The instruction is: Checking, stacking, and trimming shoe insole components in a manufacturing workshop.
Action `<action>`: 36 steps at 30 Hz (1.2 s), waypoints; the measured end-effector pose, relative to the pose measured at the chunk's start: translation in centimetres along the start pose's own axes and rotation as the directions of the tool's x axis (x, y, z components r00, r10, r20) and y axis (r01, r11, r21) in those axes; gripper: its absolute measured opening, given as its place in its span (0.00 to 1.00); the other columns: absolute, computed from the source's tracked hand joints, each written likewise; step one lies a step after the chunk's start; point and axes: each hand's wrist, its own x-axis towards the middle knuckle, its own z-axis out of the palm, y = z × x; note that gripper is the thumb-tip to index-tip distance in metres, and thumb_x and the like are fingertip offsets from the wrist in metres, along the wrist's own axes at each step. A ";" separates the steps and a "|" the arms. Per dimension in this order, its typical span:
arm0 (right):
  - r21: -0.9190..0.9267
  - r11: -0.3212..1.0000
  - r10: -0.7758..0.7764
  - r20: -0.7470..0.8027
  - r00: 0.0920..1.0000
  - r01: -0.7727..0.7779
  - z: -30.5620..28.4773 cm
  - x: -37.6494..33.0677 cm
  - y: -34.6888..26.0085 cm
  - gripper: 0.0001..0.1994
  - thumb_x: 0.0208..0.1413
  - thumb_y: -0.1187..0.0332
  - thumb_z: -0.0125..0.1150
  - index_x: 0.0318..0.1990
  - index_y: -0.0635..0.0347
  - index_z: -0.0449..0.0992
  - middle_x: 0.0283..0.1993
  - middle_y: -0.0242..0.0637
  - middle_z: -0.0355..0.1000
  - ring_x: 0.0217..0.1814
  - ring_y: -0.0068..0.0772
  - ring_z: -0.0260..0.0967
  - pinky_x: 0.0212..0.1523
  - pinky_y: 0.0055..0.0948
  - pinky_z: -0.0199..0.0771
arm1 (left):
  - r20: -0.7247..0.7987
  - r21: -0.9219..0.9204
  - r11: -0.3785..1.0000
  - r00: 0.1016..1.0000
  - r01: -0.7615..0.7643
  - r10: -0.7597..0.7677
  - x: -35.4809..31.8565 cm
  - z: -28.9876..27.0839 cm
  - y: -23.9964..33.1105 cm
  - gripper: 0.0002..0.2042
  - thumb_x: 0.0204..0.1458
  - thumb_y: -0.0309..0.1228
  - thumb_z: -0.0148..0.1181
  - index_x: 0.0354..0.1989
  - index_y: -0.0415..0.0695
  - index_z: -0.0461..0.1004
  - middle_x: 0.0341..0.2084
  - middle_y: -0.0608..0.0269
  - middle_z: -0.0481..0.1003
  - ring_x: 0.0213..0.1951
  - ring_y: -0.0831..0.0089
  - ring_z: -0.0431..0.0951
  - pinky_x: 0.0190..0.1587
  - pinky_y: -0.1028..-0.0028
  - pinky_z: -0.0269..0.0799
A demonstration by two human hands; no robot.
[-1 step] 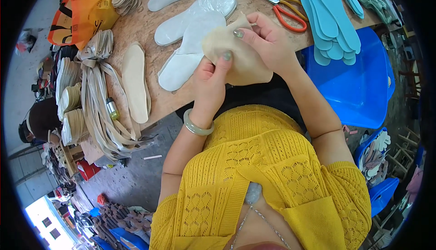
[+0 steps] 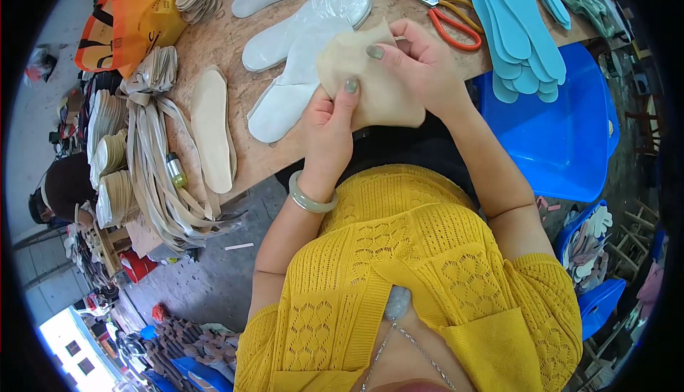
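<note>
A soft beige piece of thin sheet material (image 2: 381, 96) hangs creased between my hands at the table's front edge. My left hand (image 2: 328, 136), with a pale bangle at the wrist, pinches its left side, thumb on top. My right hand (image 2: 427, 71) grips its upper right corner between thumb and fingers. Behind the piece, partly hidden by it, lie white shoe insoles: a shiny, plastic-covered insole (image 2: 281, 43) and a matte insole (image 2: 274, 111). Left of them rests a beige insole (image 2: 211, 128), with another edge showing beneath.
Scissors (image 2: 456, 29) with red and orange handles lie beyond my right hand. Light-blue insoles (image 2: 516, 43) overhang a blue bin (image 2: 563, 143). To the left are beige strips (image 2: 153, 178), a small bottle (image 2: 175, 170), insole stacks (image 2: 110, 153) and an orange bag (image 2: 135, 29).
The beige piece has shifted slightly; its lower edge sits a little higher. My left thumb has moved a touch to the left. Both hands keep hold.
</note>
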 end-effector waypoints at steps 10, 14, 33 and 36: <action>0.059 0.993 0.103 -0.100 0.990 -0.097 -0.3 -1.0 0.5 0.08 0.60 0.65 0.58 0.38 0.60 0.72 0.25 0.23 0.71 0.21 0.07 0.60 0.20 0.11 0.58 | -0.056 0.217 0.968 0.989 -0.125 0.140 -2.3 -0.6 0.3 0.17 0.64 0.39 0.48 0.45 0.35 0.73 0.37 0.68 0.75 0.38 0.85 0.70 0.42 0.83 0.66; 0.217 0.955 0.184 0.094 0.978 -0.201 -0.9 -1.5 0.4 0.09 0.59 0.63 0.58 0.39 0.58 0.73 0.29 0.23 0.70 0.27 0.09 0.63 0.27 0.12 0.61 | -0.045 0.172 0.983 0.996 -0.069 0.078 -1.4 -1.9 0.0 0.18 0.64 0.40 0.46 0.48 0.35 0.72 0.39 0.69 0.74 0.40 0.84 0.70 0.44 0.82 0.66; -0.253 0.962 -0.097 0.047 0.994 0.106 1.7 0.1 -2.5 0.09 0.59 0.64 0.57 0.39 0.60 0.78 0.28 0.41 0.74 0.29 0.23 0.70 0.32 0.23 0.70 | 0.054 0.225 0.953 0.979 -0.205 0.198 2.1 -0.2 3.5 0.17 0.58 0.43 0.56 0.37 0.37 0.74 0.23 0.70 0.74 0.25 0.83 0.69 0.29 0.79 0.66; -0.397 0.874 -0.253 0.122 0.960 0.281 1.0 0.1 -3.2 0.08 0.58 0.64 0.58 0.36 0.59 0.77 0.24 0.45 0.69 0.25 0.35 0.71 0.27 0.27 0.69 | 0.228 0.345 0.925 0.970 -0.161 0.084 1.8 -2.0 4.3 0.16 0.59 0.40 0.55 0.32 0.38 0.75 0.18 0.69 0.72 0.22 0.83 0.67 0.26 0.79 0.64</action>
